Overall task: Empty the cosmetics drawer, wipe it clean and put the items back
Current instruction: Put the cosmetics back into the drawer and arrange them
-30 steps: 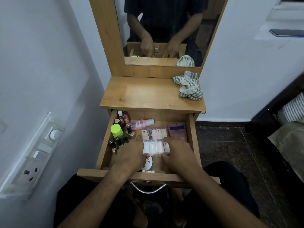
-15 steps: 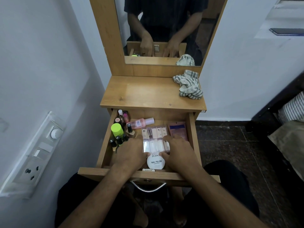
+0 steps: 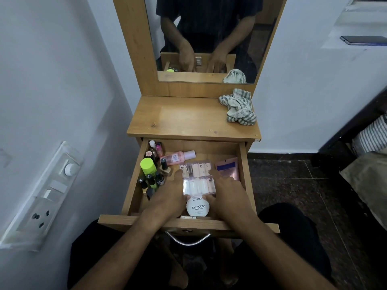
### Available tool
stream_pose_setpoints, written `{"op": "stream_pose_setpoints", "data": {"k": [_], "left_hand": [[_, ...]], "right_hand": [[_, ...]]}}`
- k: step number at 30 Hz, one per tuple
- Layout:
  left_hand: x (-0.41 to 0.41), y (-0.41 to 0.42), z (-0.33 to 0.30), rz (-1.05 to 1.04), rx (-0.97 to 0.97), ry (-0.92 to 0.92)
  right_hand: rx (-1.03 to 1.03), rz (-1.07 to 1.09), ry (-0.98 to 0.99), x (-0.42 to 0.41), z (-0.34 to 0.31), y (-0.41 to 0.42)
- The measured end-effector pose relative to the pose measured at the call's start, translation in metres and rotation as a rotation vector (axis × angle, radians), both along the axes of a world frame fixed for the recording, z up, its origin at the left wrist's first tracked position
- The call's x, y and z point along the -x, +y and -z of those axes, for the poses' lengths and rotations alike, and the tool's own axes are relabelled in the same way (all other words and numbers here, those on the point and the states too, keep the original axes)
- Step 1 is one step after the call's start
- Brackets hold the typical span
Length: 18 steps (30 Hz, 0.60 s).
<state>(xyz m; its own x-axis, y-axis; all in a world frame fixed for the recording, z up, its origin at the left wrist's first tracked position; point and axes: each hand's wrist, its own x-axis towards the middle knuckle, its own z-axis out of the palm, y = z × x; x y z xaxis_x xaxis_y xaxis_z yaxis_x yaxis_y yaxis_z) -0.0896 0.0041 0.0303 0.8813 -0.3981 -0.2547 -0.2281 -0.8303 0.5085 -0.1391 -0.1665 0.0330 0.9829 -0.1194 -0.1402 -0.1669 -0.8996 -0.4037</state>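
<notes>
Drawer [image 3: 244, 164] pulled open at lower centre, clear sachet pack [image 3: 198, 181] lying lengthwise between left hand [image 3: 167, 197] and right hand [image 3: 227, 193]. Both pinching its side edges, equally near; lifts straight up toward surface [image 3: 188, 118].

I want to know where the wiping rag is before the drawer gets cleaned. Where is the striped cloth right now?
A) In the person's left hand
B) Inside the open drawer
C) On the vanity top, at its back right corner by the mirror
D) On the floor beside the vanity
C: the striped cloth lies bunched on the wooden vanity top at its back right corner, below the mirror; neither hand touches it.
</notes>
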Motion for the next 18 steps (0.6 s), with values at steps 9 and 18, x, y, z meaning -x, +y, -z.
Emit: {"op": "stream_pose_setpoints", "data": {"k": [9, 18], "left_hand": [[0.003, 0.001, -0.002, 0.016, -0.085, -0.054], [0.009, 0.018, -0.019, 0.004, -0.014, -0.321]], "right_hand": [[0.042, -0.013, -0.013, 0.002, 0.004, -0.002], [-0.030, -0.037, -0.185, 0.019, -0.005, -0.010]]}}
